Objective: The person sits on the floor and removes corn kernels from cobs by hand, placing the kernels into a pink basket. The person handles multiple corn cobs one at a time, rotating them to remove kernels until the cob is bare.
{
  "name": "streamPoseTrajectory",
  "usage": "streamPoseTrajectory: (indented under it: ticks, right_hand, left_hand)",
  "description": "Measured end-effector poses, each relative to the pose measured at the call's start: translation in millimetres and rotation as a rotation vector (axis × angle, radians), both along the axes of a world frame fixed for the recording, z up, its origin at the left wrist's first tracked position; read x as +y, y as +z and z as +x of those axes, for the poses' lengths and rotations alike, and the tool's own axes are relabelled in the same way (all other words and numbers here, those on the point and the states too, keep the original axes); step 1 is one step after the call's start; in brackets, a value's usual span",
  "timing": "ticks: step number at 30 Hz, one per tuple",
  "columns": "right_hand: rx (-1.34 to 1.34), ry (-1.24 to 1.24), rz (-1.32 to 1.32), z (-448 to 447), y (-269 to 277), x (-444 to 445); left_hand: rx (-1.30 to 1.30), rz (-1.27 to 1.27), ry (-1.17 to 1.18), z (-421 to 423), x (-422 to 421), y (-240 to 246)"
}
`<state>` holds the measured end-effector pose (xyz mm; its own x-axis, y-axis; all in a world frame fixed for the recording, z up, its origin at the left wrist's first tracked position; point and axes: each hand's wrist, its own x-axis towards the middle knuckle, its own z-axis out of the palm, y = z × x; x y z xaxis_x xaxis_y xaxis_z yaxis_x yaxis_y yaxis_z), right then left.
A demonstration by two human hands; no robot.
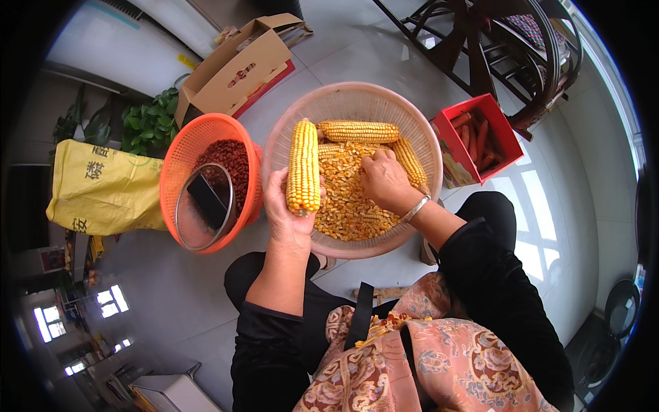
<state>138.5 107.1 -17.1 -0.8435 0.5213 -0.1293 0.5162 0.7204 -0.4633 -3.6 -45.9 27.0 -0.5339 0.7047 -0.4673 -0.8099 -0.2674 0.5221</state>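
An ear of dried yellow corn (pixel 302 167) stands nearly upright in my left hand (pixel 289 208), its rows of kernels full. Below it is a pink plastic basket (pixel 355 92) with a layer of loose corn kernels (pixel 342 206). My right hand (pixel 385 177) reaches into the basket, knuckles up and fingertips down among the kernels; what they may grip is hidden. Just beyond that hand, one whole ear (pixel 359 132) lies across the basket's far side, and another ear (pixel 409 162) leans along the right wall. A further ear (pixel 332 149) is partly buried behind the kernels.
To the left, an orange basket (pixel 175 154) holds dark red beans (pixel 226 157), a round sieve (pixel 180 226) and a black phone (pixel 207 201). Beside it lies a yellow sack (pixel 103 190). A cardboard box (pixel 242 72), a red box (pixel 458 170) of carrots and a dark wooden chair (pixel 466 46) stand beyond.
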Motion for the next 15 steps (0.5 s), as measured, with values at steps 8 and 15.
streamPoseTrajectory:
  ticks: [8,15]
  right_hand:
    - [0.015,0.08,-0.124,11.4,-3.1,-15.1]
    - [0.408,-0.007,-0.243,21.1,38.6,5.4]
  left_hand:
    - [0.029,-0.014,-0.071,7.2,4.5,5.0]
    - [0.067,-0.005,-0.146,16.8,9.1,2.1]
